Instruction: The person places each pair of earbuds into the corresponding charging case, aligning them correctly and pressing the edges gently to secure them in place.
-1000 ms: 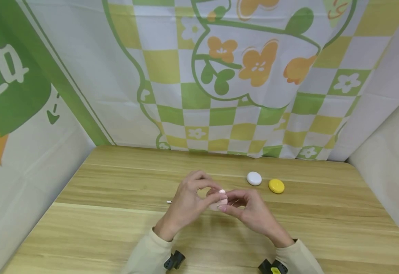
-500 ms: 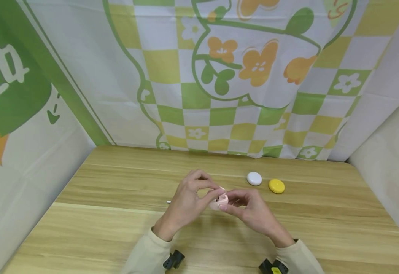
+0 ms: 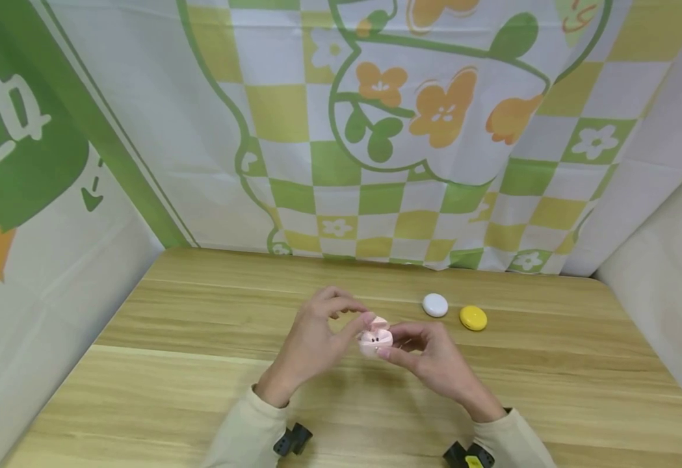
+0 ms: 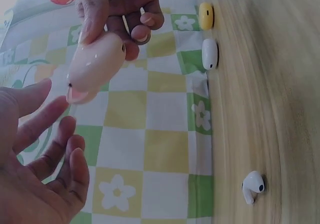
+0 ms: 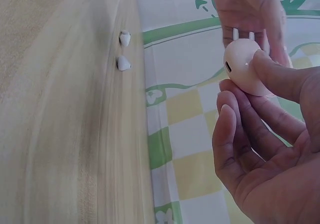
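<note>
Above table, pink case opened

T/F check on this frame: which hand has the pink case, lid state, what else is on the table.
1. The right hand holds the pink case. True.
2. The pink case's lid is shut. False: it is flipped open, with the left hand at the lid.
3. A white case and a yellow case lie on the table. True.
4. The yellow case lies left of the white one. False: it lies to its right in the head view.
5. Loose white earbuds lie on the table. True.
</note>
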### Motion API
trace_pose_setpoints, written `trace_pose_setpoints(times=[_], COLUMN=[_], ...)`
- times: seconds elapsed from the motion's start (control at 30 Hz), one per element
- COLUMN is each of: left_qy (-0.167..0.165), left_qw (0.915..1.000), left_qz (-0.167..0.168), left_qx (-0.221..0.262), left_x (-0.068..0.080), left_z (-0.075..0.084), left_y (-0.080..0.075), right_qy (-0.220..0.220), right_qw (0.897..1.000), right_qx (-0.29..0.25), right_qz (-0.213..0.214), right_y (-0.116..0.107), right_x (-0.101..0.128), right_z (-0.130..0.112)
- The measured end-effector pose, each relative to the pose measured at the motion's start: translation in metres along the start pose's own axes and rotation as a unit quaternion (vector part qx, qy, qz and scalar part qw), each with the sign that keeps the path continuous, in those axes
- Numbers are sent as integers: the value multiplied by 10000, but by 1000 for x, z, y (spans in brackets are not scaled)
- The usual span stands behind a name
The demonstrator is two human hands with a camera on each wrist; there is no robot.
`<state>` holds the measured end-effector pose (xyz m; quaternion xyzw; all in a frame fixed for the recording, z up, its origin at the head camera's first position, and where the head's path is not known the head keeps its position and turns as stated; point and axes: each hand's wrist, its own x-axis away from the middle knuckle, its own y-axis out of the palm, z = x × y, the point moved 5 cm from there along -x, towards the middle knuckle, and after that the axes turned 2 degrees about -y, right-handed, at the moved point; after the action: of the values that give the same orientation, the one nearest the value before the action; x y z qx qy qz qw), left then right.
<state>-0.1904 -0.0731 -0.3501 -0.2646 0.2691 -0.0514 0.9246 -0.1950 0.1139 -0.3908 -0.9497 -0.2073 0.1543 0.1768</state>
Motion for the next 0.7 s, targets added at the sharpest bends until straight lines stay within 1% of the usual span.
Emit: trace_pose_setpoints(times=[0.07,0.17,0.27,0.33,0.5,0.7], left_qy=[-277,-675,-921,-1015,-1087,-1132], left_qw=[9995,9967,9927,9901,9844,9809], left_qz=[-119,-391,-694,-863,-1181,-1326], left_qx=[88,220,357,442,719,861], left_x=[0,0,0,0,0,1], left_z=[-5,-13,-19,-22,-26,-27], left_y=[-2,-2,1,3,8,9], right_qy=[45,100,137,155,169,63], right_qw=[10000,9999,9999,9998,9998,9999], right_qx=[-14,-42,-58,-61,-75,-93], right_qz=[29,69,84,94,85,24], right_y=[-1,-3,-4,-4,-4,-3], right_x=[0,1,1,1,1,0], right_z=[0,1,1,1,0,-1])
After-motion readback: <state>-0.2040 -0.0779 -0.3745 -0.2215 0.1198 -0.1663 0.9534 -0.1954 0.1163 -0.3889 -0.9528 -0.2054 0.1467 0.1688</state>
